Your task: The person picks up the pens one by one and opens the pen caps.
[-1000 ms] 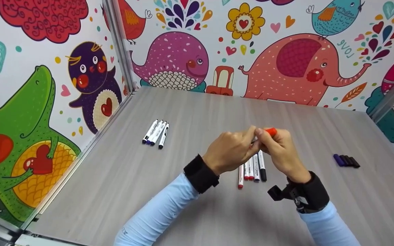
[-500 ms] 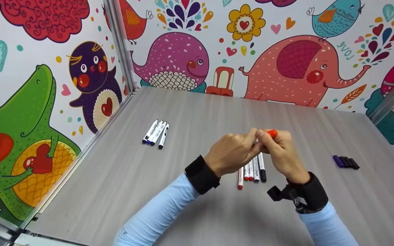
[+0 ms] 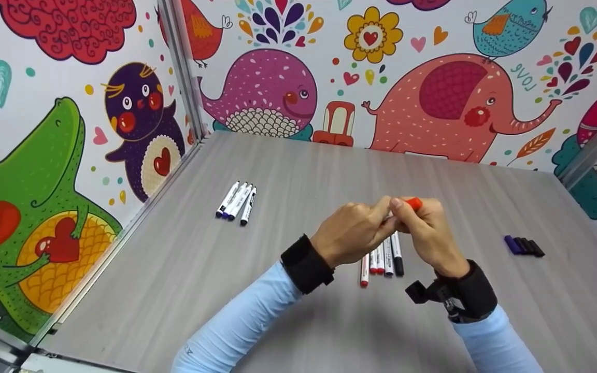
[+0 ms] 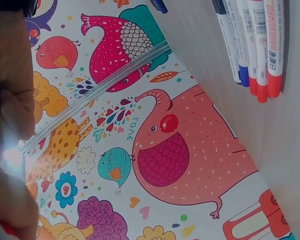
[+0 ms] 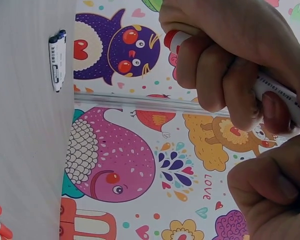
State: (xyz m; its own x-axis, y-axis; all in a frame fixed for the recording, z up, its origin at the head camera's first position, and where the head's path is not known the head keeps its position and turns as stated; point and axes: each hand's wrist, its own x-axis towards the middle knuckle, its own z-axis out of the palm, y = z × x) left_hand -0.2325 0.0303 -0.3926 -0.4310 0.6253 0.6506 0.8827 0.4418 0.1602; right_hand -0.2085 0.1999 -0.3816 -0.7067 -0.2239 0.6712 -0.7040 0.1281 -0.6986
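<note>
In the head view both hands meet over the middle of the table. My left hand [image 3: 350, 230] grips a white whiteboard marker [image 5: 277, 92], its fingers curled round the body and a red end [image 5: 171, 41] poking out. My right hand [image 3: 430, 233] holds the other end, where a red cap [image 3: 413, 203] shows between thumb and fingers. In the right wrist view the right hand [image 5: 272, 195] hides most of that end. Below the hands, partly covered, lies a row of white markers [image 3: 380, 258] with red, blue and black ends.
On the table [image 3: 298, 166], to the left, several white markers [image 3: 236, 201] with thin dark tips lie side by side. Several dark caps [image 3: 524, 245], one of them blue-purple, lie in a row at the right. Cartoon-printed walls [image 3: 329, 77] stand behind and beside the table.
Both hands keep their hold on the marker and cap. They have shifted only very slightly; the things on the table have not moved.
</note>
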